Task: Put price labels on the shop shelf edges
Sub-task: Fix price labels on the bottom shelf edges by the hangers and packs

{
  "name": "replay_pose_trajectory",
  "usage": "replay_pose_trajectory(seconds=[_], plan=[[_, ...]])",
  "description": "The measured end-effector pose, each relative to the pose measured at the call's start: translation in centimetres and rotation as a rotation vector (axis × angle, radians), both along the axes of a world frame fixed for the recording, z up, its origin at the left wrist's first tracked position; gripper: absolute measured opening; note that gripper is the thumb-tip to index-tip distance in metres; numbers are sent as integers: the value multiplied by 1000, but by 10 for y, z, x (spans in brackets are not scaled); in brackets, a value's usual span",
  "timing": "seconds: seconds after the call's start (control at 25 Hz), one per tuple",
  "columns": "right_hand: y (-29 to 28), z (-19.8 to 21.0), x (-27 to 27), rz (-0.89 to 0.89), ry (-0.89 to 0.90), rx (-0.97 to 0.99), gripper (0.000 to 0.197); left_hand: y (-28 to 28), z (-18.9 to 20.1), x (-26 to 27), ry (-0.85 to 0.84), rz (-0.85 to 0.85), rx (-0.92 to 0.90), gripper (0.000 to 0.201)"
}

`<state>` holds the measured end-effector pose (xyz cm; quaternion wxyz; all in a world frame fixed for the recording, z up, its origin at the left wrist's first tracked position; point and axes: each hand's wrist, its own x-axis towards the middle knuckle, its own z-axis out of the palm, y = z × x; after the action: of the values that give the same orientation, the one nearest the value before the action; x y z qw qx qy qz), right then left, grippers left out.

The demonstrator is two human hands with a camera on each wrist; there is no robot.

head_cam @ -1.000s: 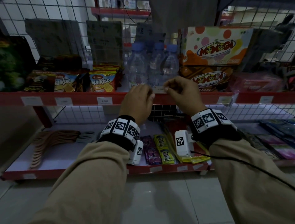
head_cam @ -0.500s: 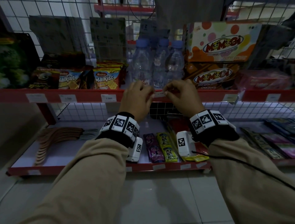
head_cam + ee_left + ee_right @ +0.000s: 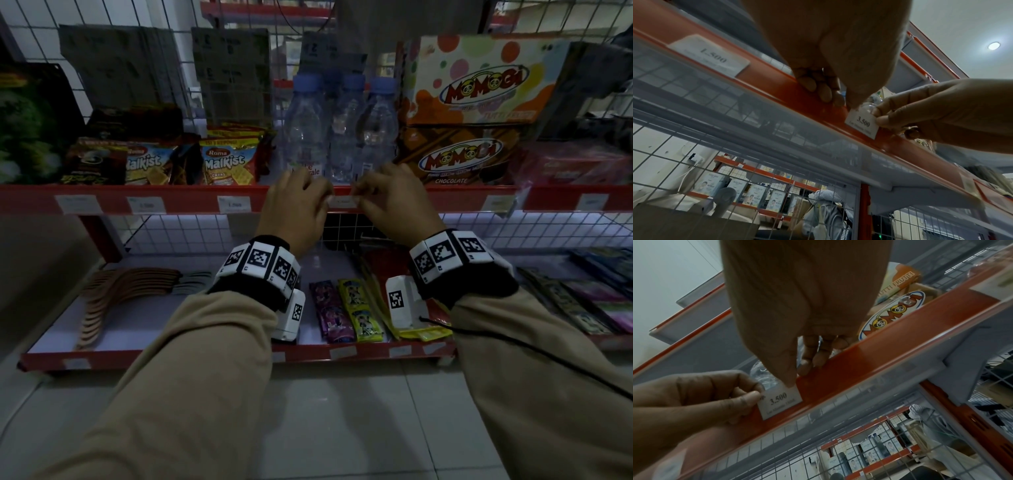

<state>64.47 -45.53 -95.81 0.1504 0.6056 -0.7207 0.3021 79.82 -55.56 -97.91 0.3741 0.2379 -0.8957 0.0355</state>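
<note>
Now price label (image 3: 862,125) marked 3.500 lies against red shelf edge (image 3: 462,197), below water bottles (image 3: 342,137). Left hand (image 3: 298,205) pinches its left end, right hand (image 3: 394,202) its right end. Likely thin, light, bendy paper; best held by ends, face uncovered. Shelf above edge holds bottles, Malkist packs (image 3: 227,161), Momogi boxes (image 3: 455,157).

The label (image 3: 780,400) under my thumbs is matt white paper on a glossy red shelf edge (image 3: 869,363). Behind stand clear plastic bottles (image 3: 339,137), shiny foil packets (image 3: 227,162) and white wire mesh (image 3: 191,233).
</note>
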Motion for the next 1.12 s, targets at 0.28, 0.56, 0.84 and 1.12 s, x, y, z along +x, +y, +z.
replay_pose_trajectory(seconds=[0.28,0.56,0.84,1.12], plan=[[0,0,1,-17,37,29,14,-3,-2,0,23,-12,-3,21],[0,-1,0,-19,62,34,14,-3,-2,1,29,-12,-1,20],[2,-1,1,-28,83,42,17,-2,-2,1,24,8,7,21],[5,-5,0,-21,62,-24,18,4,-5,4,66,4,-32,14]])
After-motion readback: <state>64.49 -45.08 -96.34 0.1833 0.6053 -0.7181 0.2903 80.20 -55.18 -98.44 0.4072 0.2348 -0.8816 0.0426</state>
